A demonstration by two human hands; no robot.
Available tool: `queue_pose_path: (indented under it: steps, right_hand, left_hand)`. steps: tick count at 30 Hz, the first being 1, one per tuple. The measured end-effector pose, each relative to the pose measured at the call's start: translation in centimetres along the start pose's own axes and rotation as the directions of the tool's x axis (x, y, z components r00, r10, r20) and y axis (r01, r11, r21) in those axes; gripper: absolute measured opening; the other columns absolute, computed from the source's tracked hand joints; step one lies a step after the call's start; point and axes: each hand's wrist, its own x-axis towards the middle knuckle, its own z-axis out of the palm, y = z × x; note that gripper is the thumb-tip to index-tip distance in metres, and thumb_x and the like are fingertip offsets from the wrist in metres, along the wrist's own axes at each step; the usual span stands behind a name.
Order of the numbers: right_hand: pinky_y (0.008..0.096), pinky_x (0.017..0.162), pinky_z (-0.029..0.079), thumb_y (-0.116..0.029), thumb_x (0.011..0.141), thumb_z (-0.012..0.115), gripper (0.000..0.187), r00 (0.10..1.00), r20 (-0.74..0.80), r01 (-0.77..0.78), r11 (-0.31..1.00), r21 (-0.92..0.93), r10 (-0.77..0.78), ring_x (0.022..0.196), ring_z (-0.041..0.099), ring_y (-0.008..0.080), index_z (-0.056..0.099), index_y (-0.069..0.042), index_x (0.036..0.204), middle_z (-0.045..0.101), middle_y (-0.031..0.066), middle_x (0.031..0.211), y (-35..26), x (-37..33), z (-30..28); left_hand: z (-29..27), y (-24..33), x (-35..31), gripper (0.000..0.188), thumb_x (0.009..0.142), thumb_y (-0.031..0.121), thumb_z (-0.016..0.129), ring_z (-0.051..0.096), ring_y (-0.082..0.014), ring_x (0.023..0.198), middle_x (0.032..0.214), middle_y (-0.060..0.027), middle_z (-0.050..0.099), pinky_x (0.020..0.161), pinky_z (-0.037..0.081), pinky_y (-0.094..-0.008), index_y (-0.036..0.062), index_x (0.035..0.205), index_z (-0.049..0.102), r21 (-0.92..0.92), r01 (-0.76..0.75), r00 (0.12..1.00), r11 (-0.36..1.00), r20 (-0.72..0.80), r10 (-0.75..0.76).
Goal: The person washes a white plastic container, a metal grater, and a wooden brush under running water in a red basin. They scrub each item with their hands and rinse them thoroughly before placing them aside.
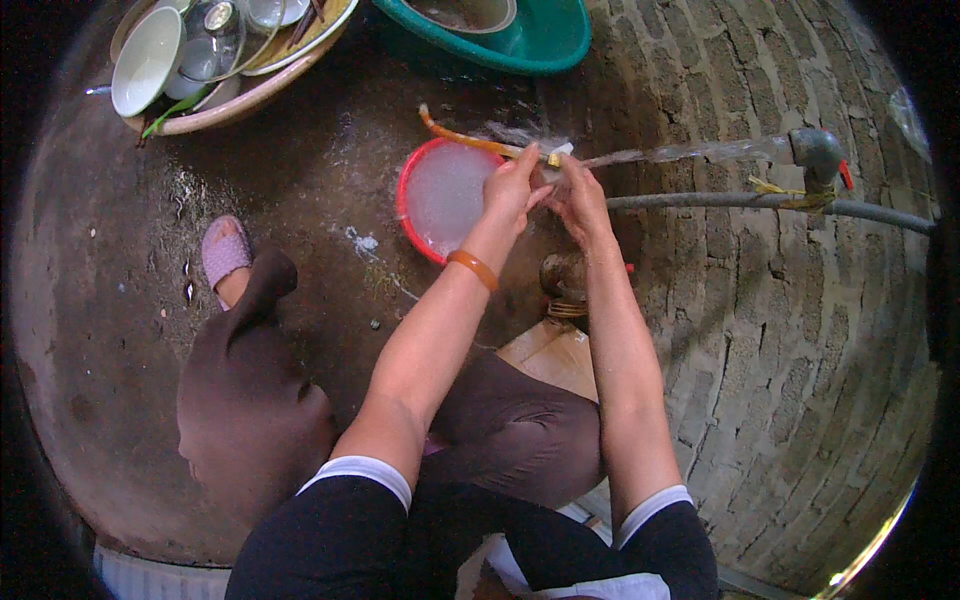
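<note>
At upper centre, the left hand [512, 188] grips a curved orange stick [466, 138] near a red-rimmed basin [403, 205]. The right hand [583, 205] curls close by, its hold unclear.

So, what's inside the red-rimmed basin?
Cloudy, frothy-looking water shows inside the red-rimmed basin. Its bottom, and anything submerged, can't be seen; the left hand covers part of its right side.

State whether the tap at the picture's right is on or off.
On: a stream of water runs from the tap toward the right hand.
</note>
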Motion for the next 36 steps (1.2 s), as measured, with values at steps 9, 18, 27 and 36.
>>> queue_pose_path:
  steps: [9,18,27,36]
  right_hand:
    - [0.0243,0.053,0.047,-0.024,0.080,0.054,0.025,0.996,-0.069,-0.062,0.998,0.023,0.063,0.067,0.055,0.0129,0.052,-0.006,0.097,0.056,0.0045,0.084,1.2,0.6,-0.5]
    - [0.0274,0.053,0.046,-0.022,0.078,0.056,0.023,0.996,-0.043,-0.077,0.997,0.001,0.077,0.068,0.054,0.0140,0.052,-0.006,0.095,0.055,0.0038,0.082,1.3,0.5,-0.8]
    - [0.0311,0.062,0.051,-0.017,0.075,0.061,0.033,0.997,-0.084,-0.002,0.999,-0.049,-0.002,0.083,0.055,0.0152,0.049,-0.006,0.103,0.054,0.0051,0.092,0.8,-0.3,-0.1]
    - [0.0266,0.068,0.047,-0.018,0.070,0.068,0.051,0.956,-0.129,0.224,0.940,-0.258,-0.264,0.084,0.055,0.0152,0.045,0.000,0.112,0.054,0.0113,0.102,0.1,-0.5,1.3]
  left_hand:
    - [-0.4,-3.5,-0.1,0.019,0.081,0.003,0.049,0.052,-0.0110,0.080,0.092,-0.0021,0.053,0.069,0.047,-0.0246,0.0014,0.099,0.053,0.017,-0.280,0.960,0.960,0.012,0.280]
    - [-1.3,-3.9,1.3,0.020,0.081,0.005,0.050,0.053,-0.0098,0.076,0.090,-0.0018,0.056,0.061,0.045,-0.0225,0.0033,0.101,0.053,-0.085,-0.190,0.982,0.978,-0.029,0.188]
    - [-2.2,-3.1,1.1,0.016,0.084,0.009,0.045,0.050,-0.0086,0.067,0.084,0.0005,0.055,0.056,0.041,-0.0210,0.0075,0.098,0.053,0.056,-0.082,0.996,0.995,-0.034,0.084]
    - [-3.0,-2.8,0.6,0.024,0.088,0.010,0.041,0.050,-0.0149,0.096,0.102,-0.0036,0.053,0.081,0.043,-0.0290,0.0081,0.111,0.048,-0.241,-0.078,0.972,0.967,0.198,0.128]
